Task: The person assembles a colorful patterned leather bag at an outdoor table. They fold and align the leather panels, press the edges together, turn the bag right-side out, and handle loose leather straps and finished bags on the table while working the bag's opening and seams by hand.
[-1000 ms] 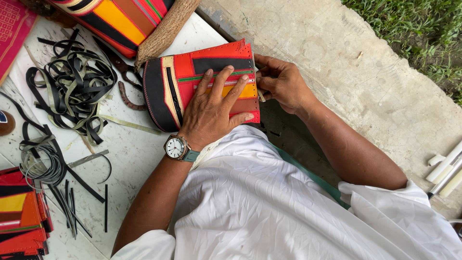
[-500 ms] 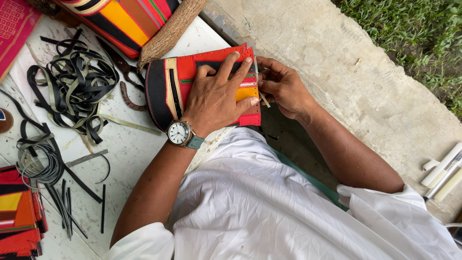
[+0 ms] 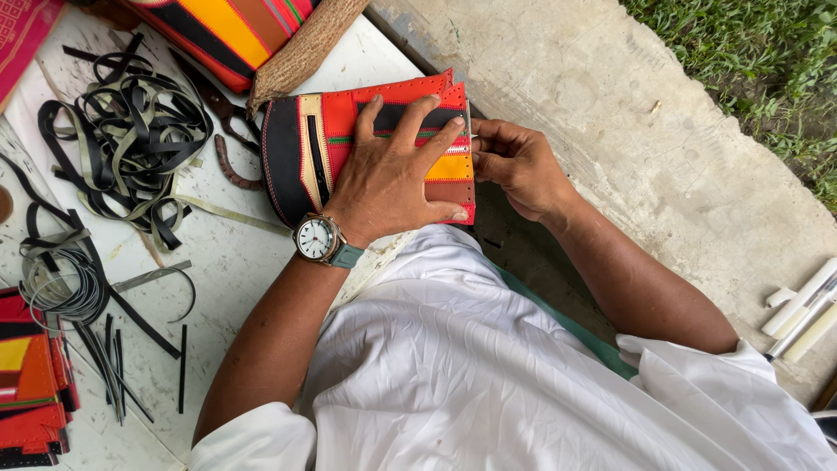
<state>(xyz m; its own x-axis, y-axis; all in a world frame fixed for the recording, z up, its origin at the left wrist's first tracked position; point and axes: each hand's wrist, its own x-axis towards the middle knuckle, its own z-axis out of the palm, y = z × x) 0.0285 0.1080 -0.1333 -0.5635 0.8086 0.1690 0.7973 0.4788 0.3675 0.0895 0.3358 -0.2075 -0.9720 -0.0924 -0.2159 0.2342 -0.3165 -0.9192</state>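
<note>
No packages, labels, signs or screens are in view.

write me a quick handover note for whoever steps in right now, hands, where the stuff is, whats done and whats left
Left hand: pressed flat, fingers spread, on the patchwork leather piece, pinning it to the white table.
Right hand: at the piece's right edge, fingers curled against it; whether it holds a tool cannot be seen.
The piece overhangs the table edge slightly.
Black strips lie in a tangle to the left; more coloured panels sit at the near left corner.
Done: coloured panels already joined, edge holes punched.
Left: the right edge looks to be the part in hand.
</note>
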